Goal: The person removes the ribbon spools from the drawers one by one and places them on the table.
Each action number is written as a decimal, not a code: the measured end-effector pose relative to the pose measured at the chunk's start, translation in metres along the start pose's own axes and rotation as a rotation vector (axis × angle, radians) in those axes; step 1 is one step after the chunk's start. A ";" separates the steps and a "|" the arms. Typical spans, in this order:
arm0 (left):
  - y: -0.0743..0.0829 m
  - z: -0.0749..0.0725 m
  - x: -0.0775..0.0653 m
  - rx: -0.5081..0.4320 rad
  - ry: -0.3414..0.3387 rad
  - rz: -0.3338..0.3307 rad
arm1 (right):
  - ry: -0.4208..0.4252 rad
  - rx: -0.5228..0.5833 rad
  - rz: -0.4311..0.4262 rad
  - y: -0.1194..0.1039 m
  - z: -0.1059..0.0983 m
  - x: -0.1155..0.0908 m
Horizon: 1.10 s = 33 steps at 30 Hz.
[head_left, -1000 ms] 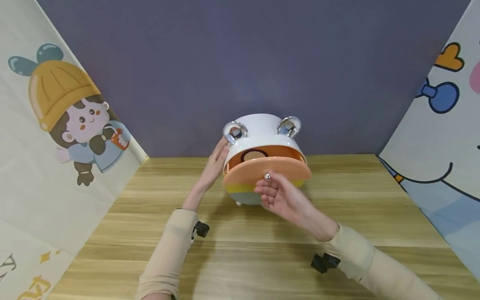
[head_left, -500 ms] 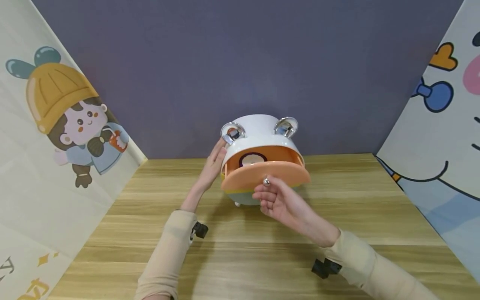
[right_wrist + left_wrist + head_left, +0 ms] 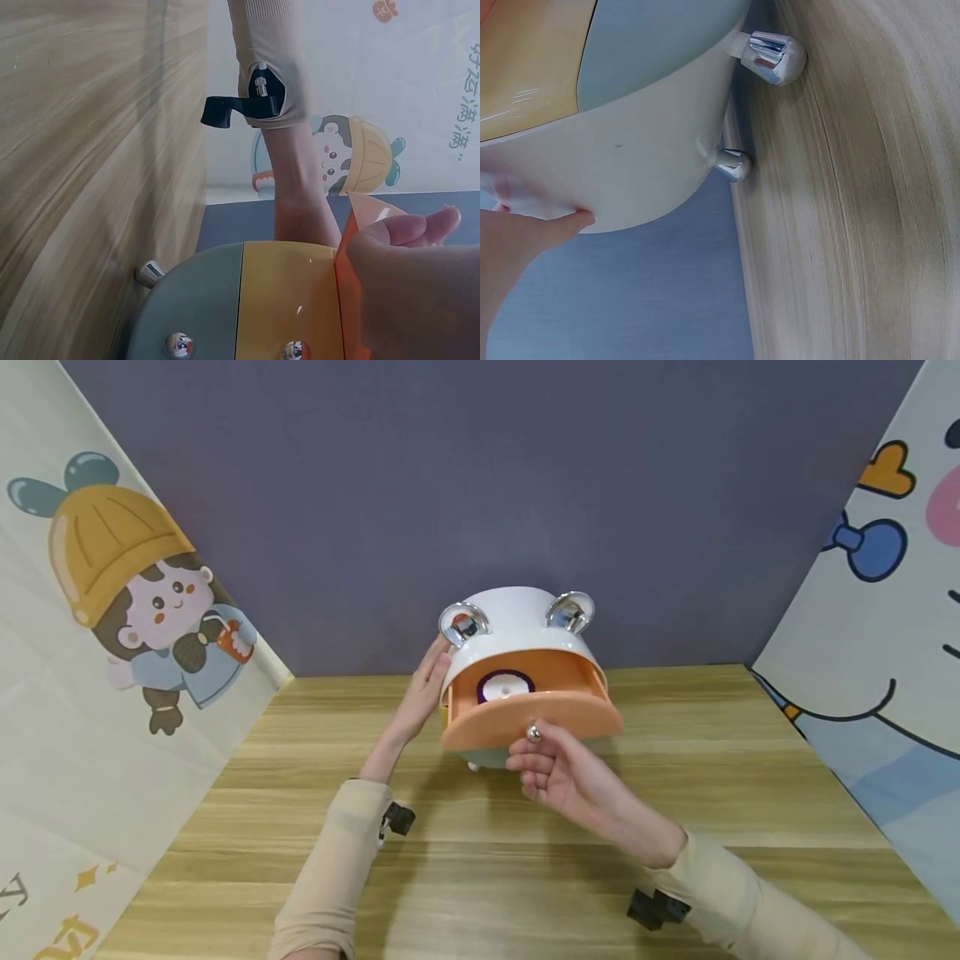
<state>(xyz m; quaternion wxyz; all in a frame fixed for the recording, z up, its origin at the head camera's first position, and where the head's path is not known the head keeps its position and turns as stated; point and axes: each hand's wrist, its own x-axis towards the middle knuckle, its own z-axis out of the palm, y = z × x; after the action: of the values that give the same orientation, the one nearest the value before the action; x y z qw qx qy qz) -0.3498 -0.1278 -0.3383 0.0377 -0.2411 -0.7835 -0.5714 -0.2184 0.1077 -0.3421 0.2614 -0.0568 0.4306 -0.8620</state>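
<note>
Beige-sleeved, the right hand (image 3: 566, 781) pinches one round silver knob (image 3: 533, 732) on the pulled-out orange drawer (image 3: 577, 717), mid-frame in the head view. The left hand (image 3: 423, 693), fingers extended, rests against the white rounded cabinet (image 3: 517, 614) bearing two silver ears (image 3: 570, 612). One purple-rimmed white disc (image 3: 506, 688) shows inside. Lower left, a dark letter "y" (image 3: 13, 890) is legible.

The orange drawer (image 3: 480, 725) is now pulled farther to the near side, and the right hand (image 3: 567, 781) comes slightly nearer with the knob (image 3: 533, 733). Inside, more of the purple-rimmed white disc (image 3: 506, 685) is visible.
</note>
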 end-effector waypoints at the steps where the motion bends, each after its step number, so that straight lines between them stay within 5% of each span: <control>1: 0.000 0.000 0.000 0.000 -0.001 -0.001 | -0.004 0.002 -0.002 0.000 0.000 0.000; 33: 0.000 0.002 0.001 -0.011 0.001 -0.007 | -0.025 0.015 0.041 0.011 0.003 -0.023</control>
<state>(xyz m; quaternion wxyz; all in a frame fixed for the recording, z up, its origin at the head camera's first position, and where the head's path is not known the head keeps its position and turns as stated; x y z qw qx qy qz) -0.3499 -0.1257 -0.3382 0.0347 -0.2384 -0.7812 -0.5760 -0.1929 0.1114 -0.3459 0.2847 -0.0569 0.4218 -0.8590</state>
